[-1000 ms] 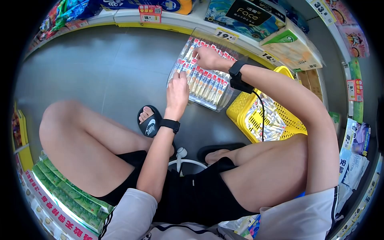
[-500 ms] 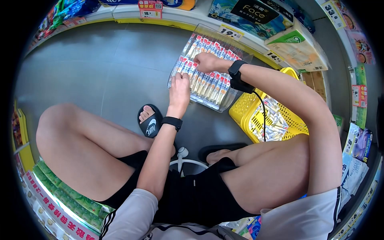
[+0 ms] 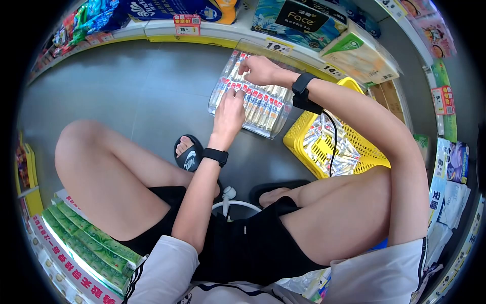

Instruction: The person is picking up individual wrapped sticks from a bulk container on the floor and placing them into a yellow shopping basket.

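A clear plastic box (image 3: 273, 133) on the floor holds two rows of small slim packets (image 3: 263, 109) with red and white tops. My left hand (image 3: 230, 111) is over the near row at its left part, fingers bent together at the packets' tops; what they hold, if anything, is hidden. Above the far row is my right hand (image 3: 259, 71), its fingers curled down at the packets' red ends, with their tips partly hidden. To the right of the box stands a yellow basket (image 3: 298, 136) with many similar loose packets (image 3: 329, 147) inside.
Shelves with tissue packs (image 3: 304, 23) and price tags run along the back and right. Green packs (image 3: 86, 243) lie on a shelf at the lower left. My legs and sandals (image 3: 191, 154) flank a white cable (image 3: 229, 195). A black cable hangs from my right wrist over the basket.
The view has shifted slightly. My right hand has moved a little toward the far row's left end, and its fingers look more spread. My left hand has shifted slightly right along the near row.
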{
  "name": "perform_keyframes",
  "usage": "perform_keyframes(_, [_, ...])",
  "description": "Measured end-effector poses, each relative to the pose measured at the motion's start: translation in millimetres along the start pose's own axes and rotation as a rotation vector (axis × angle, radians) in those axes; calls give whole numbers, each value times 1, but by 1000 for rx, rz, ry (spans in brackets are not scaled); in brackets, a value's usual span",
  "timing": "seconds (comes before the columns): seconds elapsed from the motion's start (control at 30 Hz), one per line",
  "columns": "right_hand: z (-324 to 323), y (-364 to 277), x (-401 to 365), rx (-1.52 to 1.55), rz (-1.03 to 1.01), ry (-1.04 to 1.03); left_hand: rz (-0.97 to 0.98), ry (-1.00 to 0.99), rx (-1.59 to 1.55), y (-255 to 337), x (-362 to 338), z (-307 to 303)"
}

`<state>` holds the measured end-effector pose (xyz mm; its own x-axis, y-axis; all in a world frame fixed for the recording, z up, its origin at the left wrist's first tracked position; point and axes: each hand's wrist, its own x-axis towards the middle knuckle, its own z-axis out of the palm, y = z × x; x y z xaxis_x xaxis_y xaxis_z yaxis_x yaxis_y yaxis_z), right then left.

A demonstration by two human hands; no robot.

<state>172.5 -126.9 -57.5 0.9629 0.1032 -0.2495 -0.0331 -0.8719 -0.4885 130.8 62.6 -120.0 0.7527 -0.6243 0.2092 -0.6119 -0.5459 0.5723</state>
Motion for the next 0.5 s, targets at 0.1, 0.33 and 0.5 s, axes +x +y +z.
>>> perform_keyframes(0.1, [-15, -7, -25, 47, 17, 69, 71, -27, -86, 25, 2, -14])
perform_keyframes(0.33, [-29, -11, -109, 38, -20, 299, 281, -17, -276, 95, -5, -50])
perform_keyframes(0.5, [-29, -5, -178, 106, -34, 547, 375, -47, -314, 143, -13, -62])
